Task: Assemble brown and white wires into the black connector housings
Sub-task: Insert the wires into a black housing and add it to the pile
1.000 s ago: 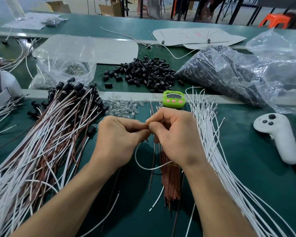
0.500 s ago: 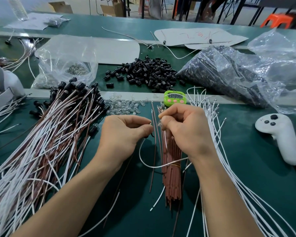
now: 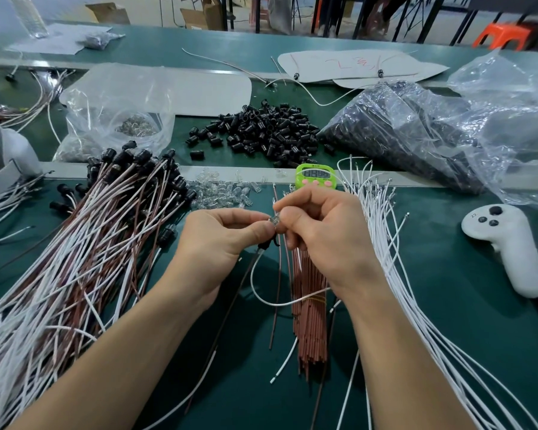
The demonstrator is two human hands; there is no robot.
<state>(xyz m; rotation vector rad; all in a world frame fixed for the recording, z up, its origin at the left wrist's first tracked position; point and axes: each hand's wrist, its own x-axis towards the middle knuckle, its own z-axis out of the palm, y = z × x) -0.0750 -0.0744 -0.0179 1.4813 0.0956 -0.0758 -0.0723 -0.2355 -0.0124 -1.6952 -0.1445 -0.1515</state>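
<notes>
1. The left hand (image 3: 221, 240) and right hand (image 3: 323, 237) meet fingertip to fingertip over the worktop (image 3: 448, 305), and their fingers hide most of what they hold.
2. The right hand is curled, its thumb and forefinger pinching a small clear piece (image 3: 275, 219). Only a glint of it shows.
3. The left hand is also curled. A black connector housing (image 3: 266, 245) pokes out just under its thumb, and the grip on it is largely covered.
4. A white wire (image 3: 261, 293) and a dark brown wire (image 3: 230, 305) trail from the housing. The white one loops toward the right wrist, while the brown one runs down toward the near edge.
5. Under the right hand lies a tied bundle of brown wires (image 3: 309, 321), its long axis running away from the person.
6. Loose white wires (image 3: 385, 243) fan out to the right. A heap of finished leads (image 3: 90, 243) lies to the left, with the black ends at the far side.
7. Beyond the hands are a green timer (image 3: 316, 175), scattered clear parts (image 3: 224, 193) and a pile of loose housings (image 3: 261, 128).
8. A white controller (image 3: 503, 243) lies at the far right.
</notes>
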